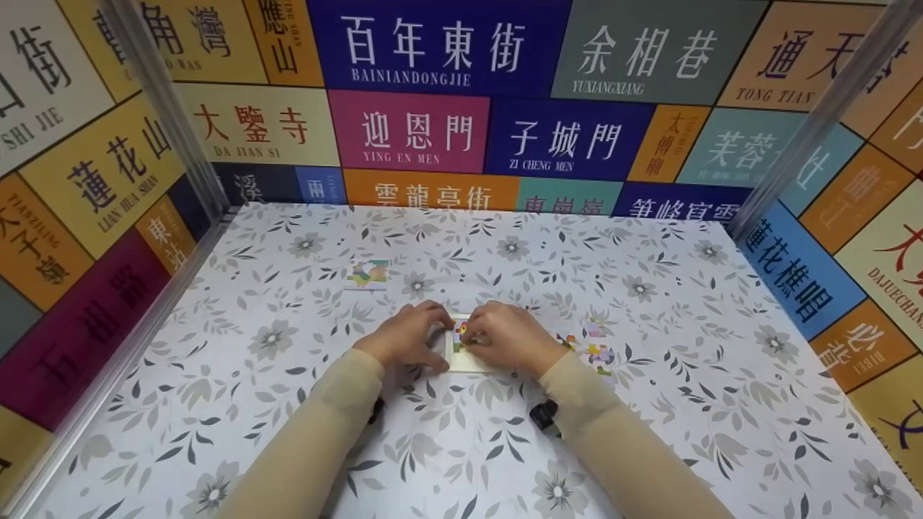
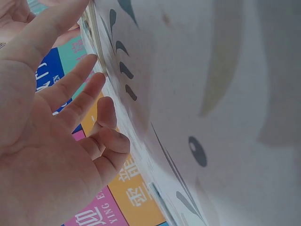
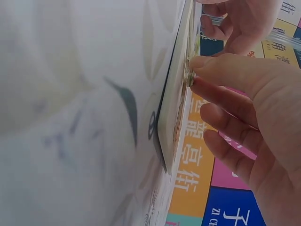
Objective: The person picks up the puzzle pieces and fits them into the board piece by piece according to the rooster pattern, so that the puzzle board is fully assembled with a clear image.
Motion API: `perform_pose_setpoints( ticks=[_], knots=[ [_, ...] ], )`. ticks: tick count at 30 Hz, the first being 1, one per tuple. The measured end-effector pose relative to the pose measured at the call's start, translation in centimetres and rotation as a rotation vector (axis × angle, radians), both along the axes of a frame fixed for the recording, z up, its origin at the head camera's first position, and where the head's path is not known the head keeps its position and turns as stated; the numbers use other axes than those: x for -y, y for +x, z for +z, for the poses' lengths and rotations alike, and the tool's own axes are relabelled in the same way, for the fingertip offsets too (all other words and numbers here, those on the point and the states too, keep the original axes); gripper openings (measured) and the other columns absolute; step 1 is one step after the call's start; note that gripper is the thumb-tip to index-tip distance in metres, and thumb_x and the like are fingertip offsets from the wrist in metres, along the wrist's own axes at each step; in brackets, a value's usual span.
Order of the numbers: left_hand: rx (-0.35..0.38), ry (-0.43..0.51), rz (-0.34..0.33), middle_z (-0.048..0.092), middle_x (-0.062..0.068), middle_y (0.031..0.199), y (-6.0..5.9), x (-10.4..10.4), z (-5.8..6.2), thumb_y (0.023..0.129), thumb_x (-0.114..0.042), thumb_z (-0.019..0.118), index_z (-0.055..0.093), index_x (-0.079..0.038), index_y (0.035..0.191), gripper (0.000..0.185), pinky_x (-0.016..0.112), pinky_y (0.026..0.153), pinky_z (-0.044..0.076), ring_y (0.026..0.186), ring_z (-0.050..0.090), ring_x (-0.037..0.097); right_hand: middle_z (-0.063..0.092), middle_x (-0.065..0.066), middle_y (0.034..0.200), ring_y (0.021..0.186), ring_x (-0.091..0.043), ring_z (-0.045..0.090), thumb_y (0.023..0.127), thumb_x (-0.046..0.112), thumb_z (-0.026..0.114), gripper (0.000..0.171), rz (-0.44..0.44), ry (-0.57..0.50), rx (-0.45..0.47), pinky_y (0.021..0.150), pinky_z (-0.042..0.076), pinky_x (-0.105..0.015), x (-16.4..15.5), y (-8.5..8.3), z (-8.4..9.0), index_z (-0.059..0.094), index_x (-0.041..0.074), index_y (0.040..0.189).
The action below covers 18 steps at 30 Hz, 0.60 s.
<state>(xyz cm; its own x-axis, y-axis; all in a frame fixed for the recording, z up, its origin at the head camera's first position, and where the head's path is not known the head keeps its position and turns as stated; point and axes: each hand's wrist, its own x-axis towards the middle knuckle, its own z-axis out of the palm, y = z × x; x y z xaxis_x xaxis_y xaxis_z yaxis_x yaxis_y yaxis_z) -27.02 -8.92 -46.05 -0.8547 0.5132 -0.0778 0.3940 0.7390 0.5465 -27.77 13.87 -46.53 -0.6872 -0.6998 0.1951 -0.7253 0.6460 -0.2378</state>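
A shallow pale puzzle board [image 1: 472, 364] lies flat on the table, with some colourful pieces [image 1: 458, 333] along its left part. My left hand [image 1: 411, 337] brackets the board's left side, thumb at the near corner and a finger at the far corner. In the left wrist view, fingertips [image 2: 97, 79] of that hand meet the board's edge, while the other fingers curl loosely beside it. My right hand [image 1: 505, 335] is over the board, and its thumb and index finger pinch a small puzzle piece [image 3: 190, 79] at the board's surface. The fingers hide much of this piece.
Several loose puzzle pieces [image 1: 598, 353] lie to the right of the board, partly behind the right hand. A small picture card [image 1: 369, 274] is farther back on the left. The flower-patterned table [image 1: 288, 418] is bounded by panels with printed signs [image 1: 411, 130].
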Motion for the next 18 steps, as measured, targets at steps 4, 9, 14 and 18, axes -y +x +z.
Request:
perform_pose_setpoints(
  ticks=[4, 9, 14, 18],
  knots=[
    [-0.006, 0.004, -0.004, 0.057, 0.004, 0.144, 0.00, 0.01, -0.03, 0.071, -0.024, 0.093, 0.068, -0.012, 0.127, 0.063, 0.048, 0.110, 0.045, 0.127, 0.053, 0.034, 0.076, 0.006, 0.100, 0.097, -0.016, 0.068, 0.088, 0.018, 0.079, 0.011, -0.006, 0.024, -0.013, 0.087, 0.057, -0.034, 0.19, -0.20, -0.09, 0.084, 0.023, 0.096],
    [-0.004, -0.001, 0.000, 0.056, 0.005, 0.145, -0.06, -0.01, 0.01, 0.071, -0.024, 0.094, 0.068, -0.011, 0.127, 0.063, 0.048, 0.110, 0.045, 0.127, 0.053, 0.035, 0.074, 0.006, 0.101, 0.096, -0.015, 0.067, 0.088, 0.018, 0.079, 0.010, -0.007, 0.026, -0.018, 0.086, 0.057, -0.034, 0.33, -0.23, -0.01, 0.084, 0.023, 0.095],
    [0.004, -0.009, 0.004, 0.055, 0.006, 0.146, -0.06, -0.01, 0.16, 0.072, -0.025, 0.094, 0.067, -0.011, 0.128, 0.064, 0.048, 0.109, 0.045, 0.127, 0.053, 0.036, 0.074, 0.005, 0.104, 0.098, -0.016, 0.067, 0.087, 0.018, 0.080, 0.011, 0.002, 0.035, -0.032, 0.088, 0.057, -0.035, 0.42, -0.19, 0.07, 0.084, 0.024, 0.096],
    [0.012, -0.014, 0.001, 0.055, 0.006, 0.146, 0.05, 0.02, 0.27, 0.072, -0.024, 0.093, 0.067, -0.011, 0.129, 0.064, 0.048, 0.110, 0.045, 0.128, 0.052, 0.036, 0.074, 0.005, 0.103, 0.099, -0.017, 0.067, 0.088, 0.020, 0.080, 0.011, 0.008, 0.047, -0.040, 0.089, 0.057, -0.035, 0.54, -0.12, 0.00, 0.085, 0.024, 0.097]
  ],
)
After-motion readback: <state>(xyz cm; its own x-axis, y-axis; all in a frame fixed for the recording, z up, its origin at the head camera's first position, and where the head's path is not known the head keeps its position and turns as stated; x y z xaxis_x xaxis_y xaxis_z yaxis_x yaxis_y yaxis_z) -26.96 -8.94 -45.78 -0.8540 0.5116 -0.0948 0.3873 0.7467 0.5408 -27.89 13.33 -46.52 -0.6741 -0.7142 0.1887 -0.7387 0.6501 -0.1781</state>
